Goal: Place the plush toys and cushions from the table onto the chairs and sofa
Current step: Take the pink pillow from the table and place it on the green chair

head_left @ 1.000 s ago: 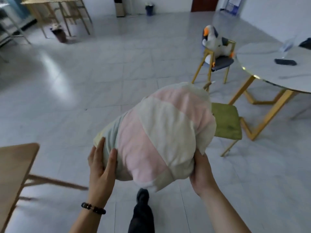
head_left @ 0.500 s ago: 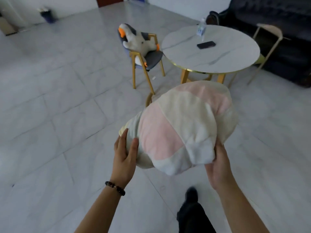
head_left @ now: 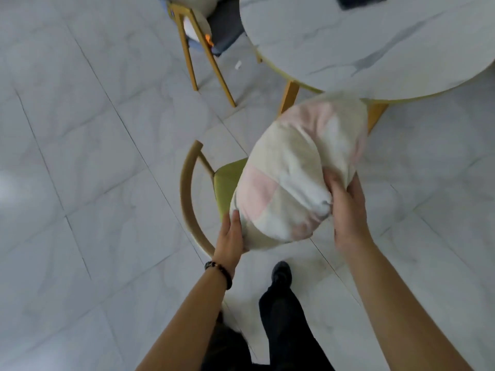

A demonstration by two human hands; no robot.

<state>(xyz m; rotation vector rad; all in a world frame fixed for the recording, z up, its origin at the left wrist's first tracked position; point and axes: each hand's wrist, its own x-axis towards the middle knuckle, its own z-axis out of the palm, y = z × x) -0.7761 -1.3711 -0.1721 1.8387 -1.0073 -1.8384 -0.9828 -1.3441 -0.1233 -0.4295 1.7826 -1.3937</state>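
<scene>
Head view: cushion (head_left: 297, 170), pink and cream patches, held between both hands. Left hand (head_left: 231, 236) pressed flat against its lower left edge; right hand (head_left: 345, 207) gripping its right side, fingers bunching fabric. Green-seated chair (head_left: 227, 180) directly beneath cushion, just beyond left hand. Round marble surface (head_left: 361, 38) beyond hands. Second chair (head_left: 203, 44) far beyond left hand, with plush toy, mostly cropped.

Landmark = round table (head_left: 375, 41), top right. Cushion (head_left: 297, 170) just in front of table edge, held above nearer chair (head_left: 203, 188), left hand (head_left: 231, 236) on its near-left side, right hand (head_left: 345, 207) on its near-right. That chair sits in front of table, backrest on the side away from it. 2nd chair (head_left: 203, 49) left of table, w/ plush toy (head_left: 195, 25) on seat. Dark flat object (head_left: 361, 0) on table's far part.
</scene>
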